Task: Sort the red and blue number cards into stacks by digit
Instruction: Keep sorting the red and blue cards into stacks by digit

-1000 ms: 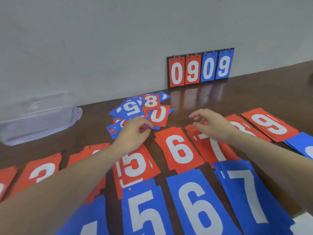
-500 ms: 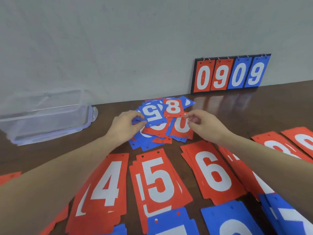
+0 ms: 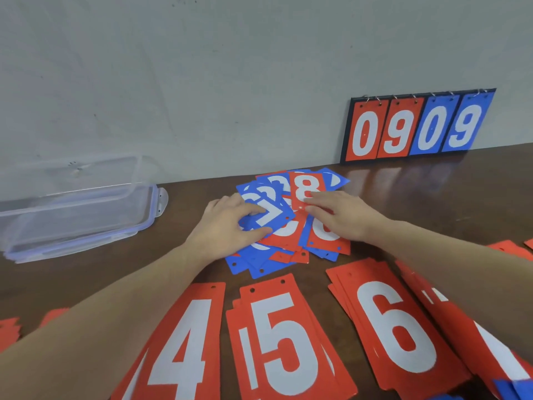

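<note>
- Reaching over a dark table [image 3: 432,197], we have both forearms stretched forward from the bottom corners, meeting at the loose pile [image 3: 284,226] of mixed red and blue cards near the wall.
- Nearest us lie the sorted red stacks: the 4s [image 3: 184,342], the 5s [image 3: 282,342] and the 6s [image 3: 395,324], side by side, digits up.
- A clear box [image 3: 78,215] sits at the far left, well apart from the cards.
- A scoreboard [image 3: 418,128] reading 0909 leans against the wall at the far right.
- Our left hand [image 3: 227,229] lies palm down on the pile's left side, thumb and forefinger pinching a blue card [image 3: 274,217] whose digit we cannot read.
- Our right hand [image 3: 343,217] lies palm down on the pile's right side, fingers loosely spread, fingertips pressing the lower edge of a red 8 [image 3: 305,187]; it grips nothing.
</note>
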`<state>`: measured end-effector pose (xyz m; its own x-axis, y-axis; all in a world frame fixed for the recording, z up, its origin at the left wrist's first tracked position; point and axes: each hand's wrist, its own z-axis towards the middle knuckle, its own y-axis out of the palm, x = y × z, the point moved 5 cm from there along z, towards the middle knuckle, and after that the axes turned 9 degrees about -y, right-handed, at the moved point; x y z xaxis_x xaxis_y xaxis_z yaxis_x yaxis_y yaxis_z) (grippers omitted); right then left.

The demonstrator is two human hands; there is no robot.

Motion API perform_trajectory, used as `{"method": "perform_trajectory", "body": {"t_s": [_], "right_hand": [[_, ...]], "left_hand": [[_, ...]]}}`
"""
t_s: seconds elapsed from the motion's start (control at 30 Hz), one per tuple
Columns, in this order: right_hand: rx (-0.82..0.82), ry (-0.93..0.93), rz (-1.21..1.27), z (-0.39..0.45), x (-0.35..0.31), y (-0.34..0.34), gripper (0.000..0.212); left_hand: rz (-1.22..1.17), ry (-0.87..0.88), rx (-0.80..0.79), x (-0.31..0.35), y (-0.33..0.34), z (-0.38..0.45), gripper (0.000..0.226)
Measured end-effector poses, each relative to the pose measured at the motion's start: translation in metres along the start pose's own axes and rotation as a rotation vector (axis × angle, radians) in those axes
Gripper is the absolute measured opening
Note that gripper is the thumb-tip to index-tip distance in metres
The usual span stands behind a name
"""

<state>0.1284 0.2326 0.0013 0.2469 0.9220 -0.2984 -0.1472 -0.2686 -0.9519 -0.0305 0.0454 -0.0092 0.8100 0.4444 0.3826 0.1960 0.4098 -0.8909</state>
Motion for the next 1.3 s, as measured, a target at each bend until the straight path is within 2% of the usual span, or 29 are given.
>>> {"method": "perform_trajectory", "body": {"t_s": [0.1, 0.2, 0.27, 0.37, 0.43, 0.57, 0.7, 0.8, 0.9, 0.93, 1.07, 1.17, 1.3], "right_hand": [[0.156, 0.041, 0.096, -0.003, 0.010, -0.008, 0.042], [0.264, 0.091, 0.105, -0.007, 0.020, -0.007, 0.044], [0.250, 0.110, 0.032, -0.007, 0.022, -0.004, 0.051], [0.164, 0.139, 0.053, -0.004, 0.022, 0.001, 0.084], [0.163, 0.142, 0.088, -0.002, 0.025, 0.002, 0.088], [0.161, 0.114, 0.085, 0.000, 0.031, 0.004, 0.076], [0.221, 0.075, 0.148, -0.002, 0.029, 0.000, 0.061], [0.278, 0.048, 0.226, -0.006, 0.029, -0.005, 0.043], [0.237, 0.070, 0.188, -0.007, 0.029, -0.005, 0.025], [0.215, 0.083, 0.137, -0.006, 0.028, -0.003, 0.027], [0.265, 0.223, 0.058, -0.004, 0.026, -0.005, 0.060], [0.287, 0.257, 0.053, 0.006, 0.020, -0.013, 0.062], [0.150, 0.256, 0.005, 0.022, 0.014, -0.005, 0.073]], "left_hand": [[0.009, 0.026, 0.001, 0.003, -0.001, -0.004, 0.066], [-0.044, 0.047, -0.016, 0.004, -0.002, -0.005, 0.055], [-0.074, 0.056, -0.058, 0.005, -0.001, -0.004, 0.053], [-0.011, 0.008, -0.159, 0.005, 0.003, -0.002, 0.064], [0.028, -0.018, -0.164, 0.002, 0.005, 0.001, 0.071], [0.095, -0.056, -0.169, -0.002, 0.009, 0.003, 0.087], [0.179, -0.064, -0.173, 0.005, 0.003, 0.007, 0.069], [0.200, -0.086, -0.189, 0.011, -0.004, 0.010, 0.064], [0.150, -0.121, -0.204, 0.014, -0.010, 0.008, 0.060], [0.144, -0.125, -0.198, 0.014, -0.011, 0.007, 0.059], [0.169, -0.160, -0.186, 0.019, -0.019, 0.003, 0.061], [0.173, -0.221, -0.156, 0.020, -0.028, 0.002, 0.049], [0.132, -0.278, -0.103, 0.017, -0.035, 0.002, 0.047]]}}
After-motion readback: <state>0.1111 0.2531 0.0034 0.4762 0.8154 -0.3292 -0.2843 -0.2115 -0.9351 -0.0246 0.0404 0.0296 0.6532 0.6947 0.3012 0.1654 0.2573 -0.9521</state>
